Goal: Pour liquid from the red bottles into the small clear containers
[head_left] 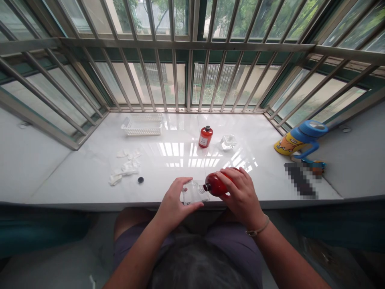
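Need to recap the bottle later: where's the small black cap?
Head view: the black cap lies on the white sill, left of the left hand, beside the crumpled white tissues.

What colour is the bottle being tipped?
Red bottle, black neck, seen in the head view.

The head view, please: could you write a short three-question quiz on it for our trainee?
1. True or false: the right hand holds a red bottle tipped on its side.
2. What does the left hand hold? A) basket B) clear container C) cap
3. Fill in: a second red bottle stands upright beside a glass ____ on the sill.

Key:
1. True.
2. B, the clear container at the tipped bottle's mouth.
3. Dish.
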Available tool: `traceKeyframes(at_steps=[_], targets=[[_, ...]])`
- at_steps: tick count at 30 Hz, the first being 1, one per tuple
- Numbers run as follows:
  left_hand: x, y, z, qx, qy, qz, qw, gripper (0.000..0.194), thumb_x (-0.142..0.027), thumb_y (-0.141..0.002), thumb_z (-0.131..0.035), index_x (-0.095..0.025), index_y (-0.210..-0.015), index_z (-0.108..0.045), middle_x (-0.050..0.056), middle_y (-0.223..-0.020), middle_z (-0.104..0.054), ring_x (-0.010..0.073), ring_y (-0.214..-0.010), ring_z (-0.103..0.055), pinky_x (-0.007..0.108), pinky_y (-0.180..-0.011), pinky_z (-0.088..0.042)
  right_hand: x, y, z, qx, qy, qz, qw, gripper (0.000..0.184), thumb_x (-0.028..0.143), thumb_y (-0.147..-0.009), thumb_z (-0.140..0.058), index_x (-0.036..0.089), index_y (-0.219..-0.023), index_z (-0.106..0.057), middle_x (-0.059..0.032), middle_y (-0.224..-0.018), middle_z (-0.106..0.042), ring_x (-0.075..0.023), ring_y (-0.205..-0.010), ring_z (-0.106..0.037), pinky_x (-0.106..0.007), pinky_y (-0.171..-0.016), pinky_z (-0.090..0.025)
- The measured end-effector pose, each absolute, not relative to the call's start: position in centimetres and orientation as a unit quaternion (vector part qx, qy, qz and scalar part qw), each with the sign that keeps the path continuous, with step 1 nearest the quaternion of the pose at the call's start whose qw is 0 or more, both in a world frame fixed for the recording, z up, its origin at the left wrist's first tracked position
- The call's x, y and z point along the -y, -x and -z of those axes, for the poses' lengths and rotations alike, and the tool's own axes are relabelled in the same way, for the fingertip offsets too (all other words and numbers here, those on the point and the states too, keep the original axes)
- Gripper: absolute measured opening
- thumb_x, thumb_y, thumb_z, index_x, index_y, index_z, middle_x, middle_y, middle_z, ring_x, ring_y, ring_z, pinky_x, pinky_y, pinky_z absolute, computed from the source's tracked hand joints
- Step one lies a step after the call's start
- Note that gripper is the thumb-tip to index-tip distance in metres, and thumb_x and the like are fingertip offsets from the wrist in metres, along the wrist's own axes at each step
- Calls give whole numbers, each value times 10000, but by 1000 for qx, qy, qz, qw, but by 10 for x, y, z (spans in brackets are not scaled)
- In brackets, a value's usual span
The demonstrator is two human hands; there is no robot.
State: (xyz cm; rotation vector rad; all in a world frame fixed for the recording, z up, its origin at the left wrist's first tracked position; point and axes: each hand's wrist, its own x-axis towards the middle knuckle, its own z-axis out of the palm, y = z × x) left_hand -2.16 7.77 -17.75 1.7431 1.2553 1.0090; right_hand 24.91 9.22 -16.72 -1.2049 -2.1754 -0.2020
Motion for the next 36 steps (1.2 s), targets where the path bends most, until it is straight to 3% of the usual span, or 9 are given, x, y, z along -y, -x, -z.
traceKeyframes(at_steps=[15, 19, 36], targets=[[-77, 20, 180, -498, -642, -396, 428, 711, -416, -737, -975, -281, -1339, -621, 78, -1374, -648, 284, -1225, -678, 469, -1032, -628, -93, -247, 151, 838, 450, 105, 289, 567, 205, -1018, -676, 338, -1546, -517, -78, -1447, -676, -307, -1403, -594, -632, -1306, -277], [-77, 20, 181, -498, -627, -400, 446, 717, -424, -727, -978, -276, -1332, -623, 81, -1374, -655, 286, -1223, -681, 484, -1046, -621, -93, -245, 146, 838, 445, 120, 290, 494, 203, -1020, -690, 289, -1493, -574, -85, -1433, -688, -303, -1402, -596, -620, -1316, -263], [-77, 17, 191, -491, -592, -408, 492, 750, -454, -711, -983, -268, -1342, -624, 101, -1422, -636, 305, -1264, -670, 479, -1064, -613, -93, -243, 141, 838, 444, 140, 285, 454, 182, -1020, -697, 294, -1453, -620, -83, -1431, -694, -294, -1410, -598, -654, -1329, -217]])
